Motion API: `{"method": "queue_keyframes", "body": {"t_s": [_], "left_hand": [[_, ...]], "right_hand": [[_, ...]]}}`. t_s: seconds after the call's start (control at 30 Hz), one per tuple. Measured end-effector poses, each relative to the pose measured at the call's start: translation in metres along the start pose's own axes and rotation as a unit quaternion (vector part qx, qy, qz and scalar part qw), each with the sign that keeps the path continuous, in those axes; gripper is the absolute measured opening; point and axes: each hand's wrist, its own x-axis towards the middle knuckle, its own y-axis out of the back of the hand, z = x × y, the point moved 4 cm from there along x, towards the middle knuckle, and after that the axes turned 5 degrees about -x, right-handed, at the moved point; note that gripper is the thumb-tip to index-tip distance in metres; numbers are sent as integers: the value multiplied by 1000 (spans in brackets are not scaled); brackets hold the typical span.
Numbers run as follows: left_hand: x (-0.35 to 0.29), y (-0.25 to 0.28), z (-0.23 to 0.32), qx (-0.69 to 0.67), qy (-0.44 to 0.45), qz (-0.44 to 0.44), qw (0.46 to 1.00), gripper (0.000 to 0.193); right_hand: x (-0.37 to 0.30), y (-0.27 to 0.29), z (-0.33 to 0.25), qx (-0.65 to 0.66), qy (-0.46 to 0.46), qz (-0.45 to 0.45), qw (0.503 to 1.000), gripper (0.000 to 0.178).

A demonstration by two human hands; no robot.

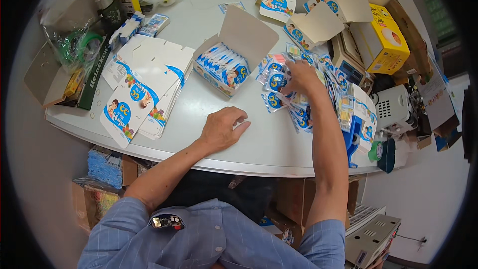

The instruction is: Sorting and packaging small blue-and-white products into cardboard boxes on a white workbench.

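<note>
My left hand (222, 127) rests on the white table near its front edge, fingers loosely bent and thumb apart, with nothing in it. My right hand (302, 77) reaches over a loose heap of small flat sachets (300, 118), thumb and fingers apart. Its fingertips touch the sachets on the heap's left side; I see none lifted. Between and beyond my hands stands an opened carton (215, 79), lid flap raised, packed with a row of upright blue-and-white sachets (225, 63). Flattened printed cartons (130, 101) lie stacked to its left.
The white table (199, 109) has a curved front edge. A blue tape dispenser (352, 137) sits at the right. Behind are a closed carton (277, 1), an open carton (314, 26) and a yellow box (382, 40). At the left, a cardboard box (55, 77) holds odds and ends.
</note>
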Motion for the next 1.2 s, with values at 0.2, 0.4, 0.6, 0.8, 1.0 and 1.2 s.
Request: {"method": "queue_keyframes", "body": {"t_s": [0.2, 0.4, 0.6, 0.8, 1.0, 1.2], "left_hand": [[0, 0, 0, -18, -1, -11, 1000, 14], [0, 2, 0, -20, 13, -23, 999, 16], [-1, 2, -2, -25, 19, -15, 999, 16], [1, 1, 2, -6, 17, -16, 1000, 16], [-1, 1, 3, 12, 19, -27, 999, 14], [0, 2, 4, 10, 17, -35, 999, 15]], "right_hand": [[7, -10, -9, -12, 5, 86, 996, 83], [-1, -28, -28, -11, 86, 109, 990, 55], [-2, -25, -32, 47, 20, 40, 998, 55], [-7, -29, -22, -12, 100, 147, 984, 65], [34, -14, -32, 78, 92, -40, 992, 98], [40, 0, -48, -107, 120, 7, 987, 107]]}}
